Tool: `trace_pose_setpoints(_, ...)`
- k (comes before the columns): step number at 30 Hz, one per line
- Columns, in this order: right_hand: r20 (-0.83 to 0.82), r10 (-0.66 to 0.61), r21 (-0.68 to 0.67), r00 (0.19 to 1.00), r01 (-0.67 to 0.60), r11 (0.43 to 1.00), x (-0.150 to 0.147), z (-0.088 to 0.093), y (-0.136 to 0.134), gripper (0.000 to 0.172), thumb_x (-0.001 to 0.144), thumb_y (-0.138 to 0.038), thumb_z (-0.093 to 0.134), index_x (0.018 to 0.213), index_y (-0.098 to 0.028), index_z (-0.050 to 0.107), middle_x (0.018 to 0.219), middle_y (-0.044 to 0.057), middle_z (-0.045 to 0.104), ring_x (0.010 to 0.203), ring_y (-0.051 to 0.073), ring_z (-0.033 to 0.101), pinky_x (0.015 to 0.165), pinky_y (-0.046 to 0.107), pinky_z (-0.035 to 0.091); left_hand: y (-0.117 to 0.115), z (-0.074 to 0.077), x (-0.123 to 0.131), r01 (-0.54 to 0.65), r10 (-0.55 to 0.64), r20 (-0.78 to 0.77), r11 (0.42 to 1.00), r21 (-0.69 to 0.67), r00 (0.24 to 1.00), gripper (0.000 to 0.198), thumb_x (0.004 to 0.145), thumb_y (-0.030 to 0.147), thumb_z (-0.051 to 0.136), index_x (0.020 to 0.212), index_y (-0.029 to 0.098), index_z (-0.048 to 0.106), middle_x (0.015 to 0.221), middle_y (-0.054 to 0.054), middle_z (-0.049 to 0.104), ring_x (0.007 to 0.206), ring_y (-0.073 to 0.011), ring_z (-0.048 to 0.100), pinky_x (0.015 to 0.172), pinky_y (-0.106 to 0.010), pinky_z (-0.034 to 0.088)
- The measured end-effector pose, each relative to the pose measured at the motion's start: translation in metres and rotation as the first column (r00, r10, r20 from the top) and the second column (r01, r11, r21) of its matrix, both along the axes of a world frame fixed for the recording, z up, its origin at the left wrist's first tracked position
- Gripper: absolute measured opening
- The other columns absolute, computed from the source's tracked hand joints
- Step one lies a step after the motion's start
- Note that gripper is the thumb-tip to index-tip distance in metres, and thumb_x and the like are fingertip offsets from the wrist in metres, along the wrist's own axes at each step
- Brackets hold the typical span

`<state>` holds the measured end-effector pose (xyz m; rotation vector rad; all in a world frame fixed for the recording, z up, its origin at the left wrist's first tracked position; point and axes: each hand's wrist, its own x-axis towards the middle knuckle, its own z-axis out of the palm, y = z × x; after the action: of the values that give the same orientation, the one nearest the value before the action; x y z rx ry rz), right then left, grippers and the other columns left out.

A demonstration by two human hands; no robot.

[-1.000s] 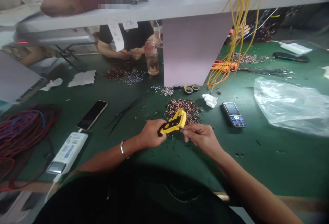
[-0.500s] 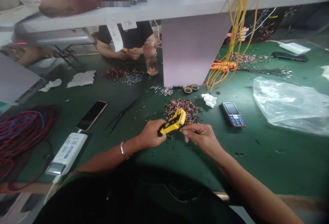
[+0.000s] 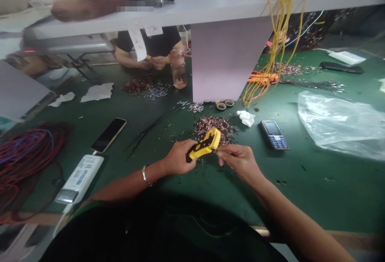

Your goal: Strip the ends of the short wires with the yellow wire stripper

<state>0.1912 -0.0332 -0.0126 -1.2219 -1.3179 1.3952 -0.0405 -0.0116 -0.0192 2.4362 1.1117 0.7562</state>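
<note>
Yellow crimper (image 3: 205, 144), left hand (image 3: 178, 158), right hand (image 3: 240, 162) beside

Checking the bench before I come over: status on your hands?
Left hand gripping yellow-and-black hand tool; right hand pinched at its tip; copper-coloured pile behind, not blocking.

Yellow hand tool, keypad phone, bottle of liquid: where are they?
Yellow hand tool (image 3: 205, 145), head view, its yellow body.
Keypad phone (image 3: 270, 127), head view, its screen.
Bottle of liquid (image 3: 179, 78), head view, its lower half.
</note>
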Motion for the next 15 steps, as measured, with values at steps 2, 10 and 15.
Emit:
trace_pose_setpoints(2, 0.013, 0.010, -0.001, 1.000, -0.010, 1.000, 0.0009, -0.0008, -0.0002, 0.021, 0.076, -0.034, 0.070, 0.082, -0.016, 0.079, 0.051, 0.001, 0.064, 0.041, 0.009, 0.041, 0.038, 0.024, 0.027, -0.0003, -0.0002, 0.0000, 0.002, -0.002, 0.002, 1.000, 0.005, 1.000, 0.036, 0.071, 0.023, 0.054, 0.107, 0.019, 0.054, 0.084, -0.004, 0.065, 0.070, -0.0191, 0.063, 0.065, -0.030, 0.048)
trace_pose_setpoints(10, -0.010, 0.021, 0.020, 1.000, -0.020, 1.000, -0.0002, 0.0030, -0.0001, 0.015, 0.073, -0.031, 0.071, 0.074, -0.018, 0.078, 0.048, 0.000, 0.061, 0.044, 0.011, 0.046, 0.043, 0.025, 0.033, 0.0004, -0.0004, -0.0001, -0.009, 0.009, -0.017, 1.000, 0.019, 1.000, 0.034, 0.072, 0.024, 0.054, 0.105, 0.019, 0.054, 0.083, -0.004, 0.066, 0.069, -0.0188, 0.063, 0.064, -0.029, 0.047)
trace_pose_setpoints(15, -0.021, 0.012, 0.002, 1.000, -0.012, 1.000, 0.0002, 0.0021, -0.0008, 0.014, 0.074, -0.030, 0.071, 0.075, -0.018, 0.078, 0.048, -0.001, 0.061, 0.044, 0.011, 0.046, 0.044, 0.026, 0.033, 0.0009, -0.0009, -0.0004, -0.006, 0.007, -0.006, 1.000, 0.028, 1.000, 0.024, 0.074, 0.023, 0.053, 0.097, 0.018, 0.055, 0.074, -0.001, 0.063, 0.062, -0.0159, 0.060, 0.058, -0.027, 0.044)
